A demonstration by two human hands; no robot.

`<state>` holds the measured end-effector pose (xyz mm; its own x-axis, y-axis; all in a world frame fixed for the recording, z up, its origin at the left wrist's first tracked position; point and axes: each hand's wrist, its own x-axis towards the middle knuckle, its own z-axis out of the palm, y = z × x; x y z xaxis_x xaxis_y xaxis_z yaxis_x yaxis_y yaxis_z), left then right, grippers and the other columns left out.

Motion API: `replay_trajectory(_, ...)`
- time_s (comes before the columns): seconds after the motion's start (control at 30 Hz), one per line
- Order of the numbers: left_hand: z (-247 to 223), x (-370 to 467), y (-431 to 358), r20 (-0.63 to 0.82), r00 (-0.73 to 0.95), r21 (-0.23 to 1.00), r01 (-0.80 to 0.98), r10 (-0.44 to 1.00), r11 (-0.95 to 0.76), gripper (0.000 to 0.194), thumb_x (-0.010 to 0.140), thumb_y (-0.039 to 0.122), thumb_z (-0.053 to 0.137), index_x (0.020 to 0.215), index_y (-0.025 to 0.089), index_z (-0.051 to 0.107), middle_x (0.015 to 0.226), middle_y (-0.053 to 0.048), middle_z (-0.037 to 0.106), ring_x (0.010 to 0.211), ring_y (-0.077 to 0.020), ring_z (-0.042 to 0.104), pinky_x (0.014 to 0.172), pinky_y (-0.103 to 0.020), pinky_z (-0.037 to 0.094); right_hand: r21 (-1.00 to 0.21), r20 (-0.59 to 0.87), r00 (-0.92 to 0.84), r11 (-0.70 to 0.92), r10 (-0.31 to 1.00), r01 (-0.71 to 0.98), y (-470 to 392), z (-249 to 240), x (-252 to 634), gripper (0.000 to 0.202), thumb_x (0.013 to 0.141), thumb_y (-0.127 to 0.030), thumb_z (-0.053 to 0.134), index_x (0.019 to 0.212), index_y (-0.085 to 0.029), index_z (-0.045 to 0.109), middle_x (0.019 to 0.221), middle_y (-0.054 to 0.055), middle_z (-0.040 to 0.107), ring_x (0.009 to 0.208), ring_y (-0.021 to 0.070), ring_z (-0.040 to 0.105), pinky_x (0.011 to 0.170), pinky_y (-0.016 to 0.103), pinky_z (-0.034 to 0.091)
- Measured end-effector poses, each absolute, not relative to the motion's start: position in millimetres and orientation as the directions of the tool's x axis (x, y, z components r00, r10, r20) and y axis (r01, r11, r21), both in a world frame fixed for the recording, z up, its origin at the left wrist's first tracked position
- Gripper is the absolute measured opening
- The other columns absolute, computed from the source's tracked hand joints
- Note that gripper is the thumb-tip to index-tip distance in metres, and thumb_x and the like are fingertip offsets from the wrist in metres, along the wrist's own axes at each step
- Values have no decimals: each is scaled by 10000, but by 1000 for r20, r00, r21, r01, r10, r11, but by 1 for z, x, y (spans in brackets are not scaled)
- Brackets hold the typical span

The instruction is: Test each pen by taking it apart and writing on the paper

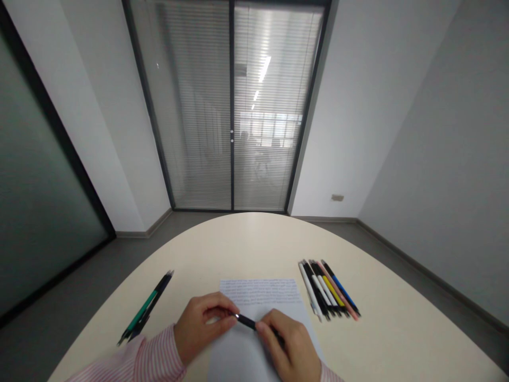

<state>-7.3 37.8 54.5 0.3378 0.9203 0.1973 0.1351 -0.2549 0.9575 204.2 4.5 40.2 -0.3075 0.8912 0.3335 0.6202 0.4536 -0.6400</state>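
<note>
A black pen (247,321) is held between my two hands over a sheet of paper (242,353). My left hand (204,321) pinches the silvery end of the pen between thumb and fingertips. Wrapped round the other end is my right hand (288,342), its thumb lying along the barrel; that part of the pen is mostly hidden. Lines of handwriting fill the upper part of the paper, and its lower part shows bare around my hands.
Left on the round cream table (254,244) lie a green pen (143,310) and a dark pen (159,292) side by side. To the right, several pens (328,289) in white, black, yellow, pink and blue lie in a row. Beyond the table stands a glass door with blinds (199,132).
</note>
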Motion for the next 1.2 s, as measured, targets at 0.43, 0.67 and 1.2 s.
replay_trajectory(0.43, 53, -8, 41, 181, 267, 970, 108, 947, -216, 117, 669, 211, 716, 743, 120, 722, 730, -72, 696, 714, -191, 664, 687, -255, 554, -707, 325, -225, 394, 919, 587, 4, 41, 204, 148, 877, -312, 527, 784, -208, 575, 669, -2, 618, 592, 153, 586, 554, 235, 421)
replay_trajectory(0.67, 51, -10, 41, 162, 252, 975, 107, 954, -194, 170, 684, 268, 722, 767, 120, 704, 739, -77, 710, 714, -194, 674, 687, -257, 549, -879, 233, -159, 278, 959, 388, 5, 44, 204, 264, 855, -408, 574, 734, -193, 669, 570, 0, 616, 545, 153, 550, 525, 250, 396)
replay_trajectory(1.2, -16, -1, 25, 542, 734, 170, 381, 409, -909, 498, 859, 334, 544, 396, 200, 420, 344, 22, 401, 362, -118, 331, 371, -266, 194, -561, -63, -104, -121, 993, -819, 72, 87, 177, 499, 768, -639, 515, 526, -212, 424, 428, -116, 251, 351, 64, 214, 376, 194, 326)
